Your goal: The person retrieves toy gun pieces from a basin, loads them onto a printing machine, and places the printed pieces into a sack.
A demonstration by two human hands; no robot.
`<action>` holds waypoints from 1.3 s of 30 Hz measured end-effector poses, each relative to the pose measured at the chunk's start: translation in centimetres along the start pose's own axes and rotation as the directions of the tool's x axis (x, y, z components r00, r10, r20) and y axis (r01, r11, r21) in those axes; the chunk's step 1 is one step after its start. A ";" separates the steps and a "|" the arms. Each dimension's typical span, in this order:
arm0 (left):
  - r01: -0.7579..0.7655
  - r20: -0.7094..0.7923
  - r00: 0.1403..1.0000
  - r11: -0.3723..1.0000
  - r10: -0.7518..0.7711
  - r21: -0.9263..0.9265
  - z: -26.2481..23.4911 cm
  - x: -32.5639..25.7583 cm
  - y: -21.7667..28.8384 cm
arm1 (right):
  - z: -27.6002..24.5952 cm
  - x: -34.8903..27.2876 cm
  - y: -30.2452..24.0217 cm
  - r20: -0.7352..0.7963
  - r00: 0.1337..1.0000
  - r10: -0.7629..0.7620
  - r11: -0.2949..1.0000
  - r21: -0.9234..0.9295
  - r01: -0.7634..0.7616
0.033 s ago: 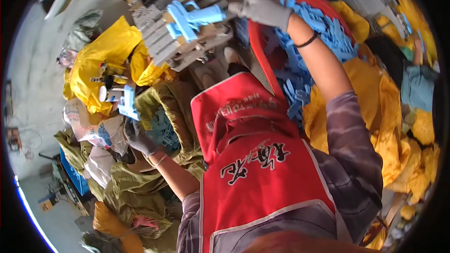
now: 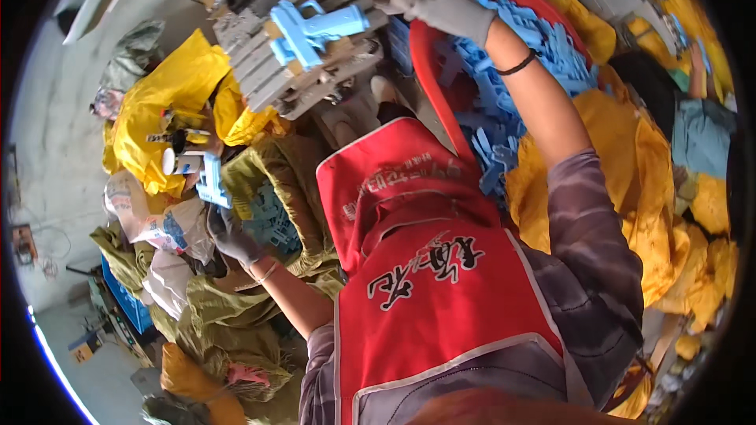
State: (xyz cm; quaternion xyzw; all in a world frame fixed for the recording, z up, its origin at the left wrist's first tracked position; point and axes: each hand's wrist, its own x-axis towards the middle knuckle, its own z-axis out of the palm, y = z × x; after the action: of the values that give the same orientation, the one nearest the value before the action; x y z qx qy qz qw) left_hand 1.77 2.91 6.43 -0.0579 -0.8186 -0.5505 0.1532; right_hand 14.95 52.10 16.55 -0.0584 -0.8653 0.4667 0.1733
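Observation:
My left hand (image 2: 232, 236), in a dark grey glove, grips a light-blue plastic toy gun (image 2: 211, 182) at the fingertips. It is beside an olive woven sack (image 2: 311, 205) that holds more blue toy pieces (image 2: 272, 224). My right hand (image 2: 449, 9), in a light-grey glove, is stretched out past the left rim of a red basin (image 2: 425, 71), its fingers apart and no object visible in them. Blue toy guns (image 2: 543, 51) heap up in that basin. Left of the right hand, another blue toy gun (image 2: 311, 31) lies on a grey slatted stand (image 2: 252, 71).
Yellow bags (image 2: 161, 94) lie at the left, near a white cup-like container (image 2: 177, 162) and white plastic bags (image 2: 169, 279). Large orange-yellow sacks (image 2: 598, 157) fill the right side. Another person's sleeve (image 2: 701, 142) shows at the far right. My red apron (image 2: 441, 315) spans the middle.
The whole view has shifted slightly. My left hand's toy gun sits a little lower and tilts more upright. At the far right, the other person's arm has moved up a little.

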 end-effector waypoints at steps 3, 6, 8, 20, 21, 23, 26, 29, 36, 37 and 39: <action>-0.092 0.060 0.995 0.932 0.076 0.350 -1.0 0.6 -4.2 | -3.0 -4.4 8.8 -0.066 0.972 0.226 0.931 -0.281 -0.235; -0.003 0.054 0.998 0.932 -0.018 0.363 -2.2 0.4 -8.2 | -2.3 -9.3 14.9 0.194 0.859 0.474 0.730 -0.631 -0.260; 0.002 0.088 0.995 0.936 -0.035 0.352 -1.1 -0.4 -6.8 | -0.1 -12.2 18.3 0.274 0.692 0.668 0.555 -0.803 -0.218; 0.158 0.282 0.932 0.955 -0.228 0.253 1.7 -4.1 0.6 | 4.8 -17.5 28.5 -0.349 0.572 0.742 0.159 -0.737 -0.657; 0.095 0.280 0.943 0.954 -0.178 0.286 1.5 -4.3 0.6 | 4.8 -17.3 27.8 -0.344 0.588 0.732 0.180 -0.735 -0.654; 0.025 0.281 0.953 0.954 -0.113 0.300 1.7 -4.3 -0.1 | 4.7 -17.2 27.3 -0.302 0.561 0.771 0.185 -0.737 -0.650; -0.066 0.299 0.954 0.949 -0.030 0.307 2.6 -3.9 -0.3 | 5.1 -15.9 26.3 -0.211 0.478 0.852 0.138 -0.792 -0.595; -0.159 0.322 0.944 0.951 0.068 0.264 3.5 -3.2 -0.4 | 5.0 -14.3 24.3 -0.090 0.606 0.790 0.349 -0.746 -0.567; -0.296 0.326 0.919 0.935 0.223 0.193 6.2 -0.7 5.7 | 0.8 -13.3 21.9 0.235 0.565 0.791 0.467 -0.828 -0.310; -0.352 0.336 0.898 0.922 0.285 0.160 6.7 0.0 6.6 | 0.3 -13.3 20.8 0.237 0.524 0.818 0.419 -0.870 -0.262; -0.416 0.339 0.870 0.901 0.357 0.120 7.7 0.8 9.3 | -1.0 -13.5 18.5 0.238 0.494 0.836 0.377 -0.904 -0.203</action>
State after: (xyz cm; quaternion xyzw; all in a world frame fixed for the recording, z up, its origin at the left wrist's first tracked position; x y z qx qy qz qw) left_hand 2.00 13.50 12.23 -0.2916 -0.8525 -0.4123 0.1353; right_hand 26.79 59.60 -1.57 -0.2513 -0.8918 0.0525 -0.3725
